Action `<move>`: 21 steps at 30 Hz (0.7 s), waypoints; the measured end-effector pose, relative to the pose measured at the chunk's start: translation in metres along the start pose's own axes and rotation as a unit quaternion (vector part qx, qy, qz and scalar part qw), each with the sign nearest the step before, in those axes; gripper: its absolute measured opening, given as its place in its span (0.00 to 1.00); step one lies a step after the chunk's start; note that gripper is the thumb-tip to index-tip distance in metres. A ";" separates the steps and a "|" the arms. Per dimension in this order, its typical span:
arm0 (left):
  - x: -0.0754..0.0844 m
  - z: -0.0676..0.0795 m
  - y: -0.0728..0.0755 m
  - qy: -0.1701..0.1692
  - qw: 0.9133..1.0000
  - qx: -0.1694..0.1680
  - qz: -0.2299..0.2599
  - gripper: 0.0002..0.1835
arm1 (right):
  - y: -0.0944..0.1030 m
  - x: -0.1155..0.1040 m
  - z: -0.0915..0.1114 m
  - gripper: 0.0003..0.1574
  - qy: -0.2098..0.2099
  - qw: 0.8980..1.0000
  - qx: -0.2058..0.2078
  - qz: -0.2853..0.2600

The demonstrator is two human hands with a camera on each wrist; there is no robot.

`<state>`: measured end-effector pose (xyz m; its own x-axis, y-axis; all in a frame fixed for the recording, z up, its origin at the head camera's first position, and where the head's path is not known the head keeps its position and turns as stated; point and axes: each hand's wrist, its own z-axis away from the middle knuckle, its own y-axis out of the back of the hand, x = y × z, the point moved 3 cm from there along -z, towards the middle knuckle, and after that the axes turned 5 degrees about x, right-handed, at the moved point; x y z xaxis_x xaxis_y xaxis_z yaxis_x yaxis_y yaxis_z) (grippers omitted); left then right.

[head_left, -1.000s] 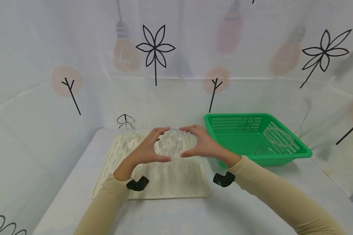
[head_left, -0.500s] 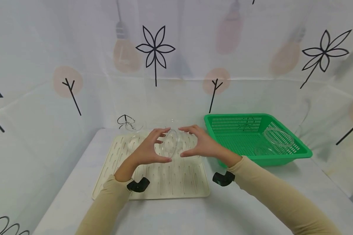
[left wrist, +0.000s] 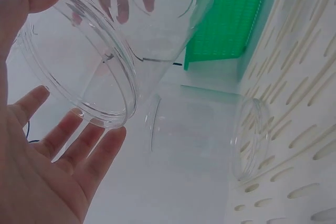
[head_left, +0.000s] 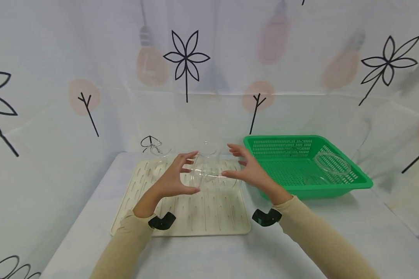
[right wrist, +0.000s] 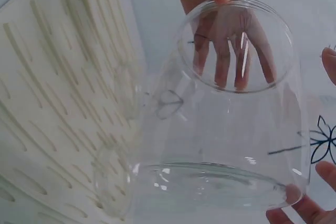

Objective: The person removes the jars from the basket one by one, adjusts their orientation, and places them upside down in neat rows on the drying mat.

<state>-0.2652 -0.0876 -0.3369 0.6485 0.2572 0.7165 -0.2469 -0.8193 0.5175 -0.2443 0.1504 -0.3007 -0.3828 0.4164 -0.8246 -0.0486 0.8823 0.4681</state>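
Right hand (head_left: 253,172) shifted rightward over the last half second; the clear wide-mouthed jar (right wrist: 226,129) now shows more of its side wall. Jar lies sideways at mid-frame of the head view, between the hands, raised above the mat. Left hand (head_left: 172,180), left of centre, grips one rim, thumb opposite fingertips. Right curves about the other end; cannot tell if it grips or only steadies. Jar probably light and stiff, slick-walled, breakable if glass; thick rim looks the surest hold. Beneath, cream slotted mat (head_left: 202,217). Second clear jar (left wrist: 197,135), lower middle of left-wrist view, seems to stand on it: hard to see, easily knocked. Green basket (head_left: 321,192), right of frame, holds a clear round piece (head_left: 331,162). Printed curtain (head_left: 293,38) behind.
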 end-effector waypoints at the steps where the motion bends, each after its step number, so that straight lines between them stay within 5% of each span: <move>1: 0.001 0.000 0.000 0.001 1.000 0.001 0.000 0.54 | 0.000 0.002 0.001 0.51 -0.003 1.000 0.007 -0.009; 10: 0.036 0.003 0.007 -0.004 0.999 0.012 0.029 0.49 | -0.005 0.024 0.012 0.51 -0.025 0.996 0.052 -0.071; 21: 0.039 0.003 0.010 0.007 0.998 0.028 0.049 0.50 | -0.022 0.044 0.024 0.55 -0.052 0.987 0.050 -0.144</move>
<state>-0.2401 -0.0873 -0.3056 0.6132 0.1820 0.7687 -0.2672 -0.8679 0.4187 -0.2384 0.1549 -0.3547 -0.2702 0.1606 -0.9493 -0.0484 0.9825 0.1799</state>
